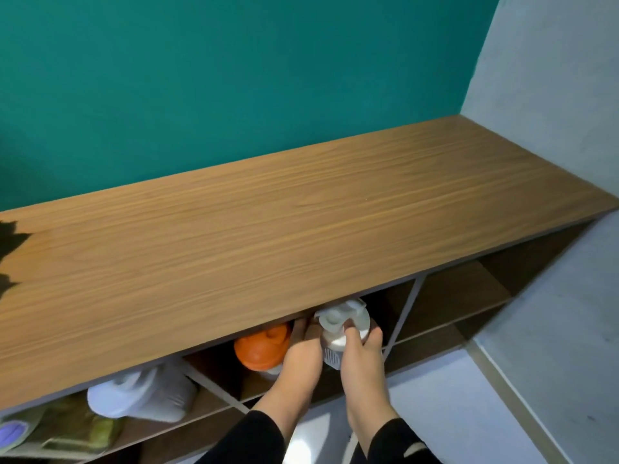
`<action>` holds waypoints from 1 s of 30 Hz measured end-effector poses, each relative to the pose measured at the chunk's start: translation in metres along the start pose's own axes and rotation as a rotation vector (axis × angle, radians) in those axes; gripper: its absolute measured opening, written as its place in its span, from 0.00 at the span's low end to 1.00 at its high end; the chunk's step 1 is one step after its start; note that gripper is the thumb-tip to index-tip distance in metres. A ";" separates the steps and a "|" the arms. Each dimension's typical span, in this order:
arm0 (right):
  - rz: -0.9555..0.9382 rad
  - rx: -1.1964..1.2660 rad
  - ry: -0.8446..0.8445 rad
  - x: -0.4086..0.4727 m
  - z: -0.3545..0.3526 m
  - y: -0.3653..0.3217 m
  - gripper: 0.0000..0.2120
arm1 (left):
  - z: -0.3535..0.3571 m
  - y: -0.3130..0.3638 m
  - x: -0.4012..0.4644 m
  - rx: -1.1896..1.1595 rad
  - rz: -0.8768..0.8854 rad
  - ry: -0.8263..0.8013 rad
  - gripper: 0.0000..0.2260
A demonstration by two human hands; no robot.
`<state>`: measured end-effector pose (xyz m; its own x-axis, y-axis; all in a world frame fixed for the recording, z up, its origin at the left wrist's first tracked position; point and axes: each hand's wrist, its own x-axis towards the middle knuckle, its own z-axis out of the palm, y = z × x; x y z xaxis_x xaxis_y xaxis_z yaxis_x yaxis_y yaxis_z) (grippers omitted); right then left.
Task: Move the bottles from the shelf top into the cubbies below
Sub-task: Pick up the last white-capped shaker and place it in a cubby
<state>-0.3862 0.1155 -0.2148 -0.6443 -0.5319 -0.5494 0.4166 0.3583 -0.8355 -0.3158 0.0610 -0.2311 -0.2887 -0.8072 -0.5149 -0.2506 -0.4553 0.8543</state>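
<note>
A white-lidded bottle (pixel 338 324) sits at the mouth of a cubby just under the wooden shelf top (pixel 268 222). Both hands hold it: my left hand (pixel 301 358) grips its left side and my right hand (pixel 360 356) wraps its right side, fingers over the lid. An orange-capped bottle (pixel 259 346) stands in the same cubby, touching my left hand's back. No bottle stands on the part of the shelf top that is in view. The lower bodies of both bottles are hidden by my hands.
A white bottle (pixel 144 395) lies in the cubby to the left, and a purple-capped, greenish item (pixel 50 430) is further left. The cubbies to the right (pixel 459 296) hold nothing visible. A teal wall stands behind and a grey wall to the right.
</note>
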 end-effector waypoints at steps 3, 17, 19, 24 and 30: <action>0.025 0.012 -0.016 0.011 0.003 0.006 0.21 | 0.002 -0.007 0.006 -0.034 0.012 0.068 0.11; 0.095 0.124 0.077 0.012 0.008 0.025 0.27 | 0.011 -0.007 0.013 -0.249 -0.195 0.030 0.14; 0.095 0.151 0.084 0.012 0.009 0.027 0.25 | 0.013 -0.007 0.011 -0.307 -0.194 0.040 0.16; 0.067 0.180 0.080 0.030 0.003 0.021 0.24 | 0.022 -0.013 -0.001 -0.209 -0.148 0.049 0.16; 0.082 0.192 0.091 0.033 0.002 0.025 0.25 | 0.026 -0.008 -0.002 -0.213 -0.130 0.015 0.17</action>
<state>-0.3957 0.1055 -0.2543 -0.6548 -0.4325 -0.6199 0.5788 0.2405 -0.7792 -0.3367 0.0763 -0.2387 -0.2526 -0.7413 -0.6218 -0.0836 -0.6235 0.7773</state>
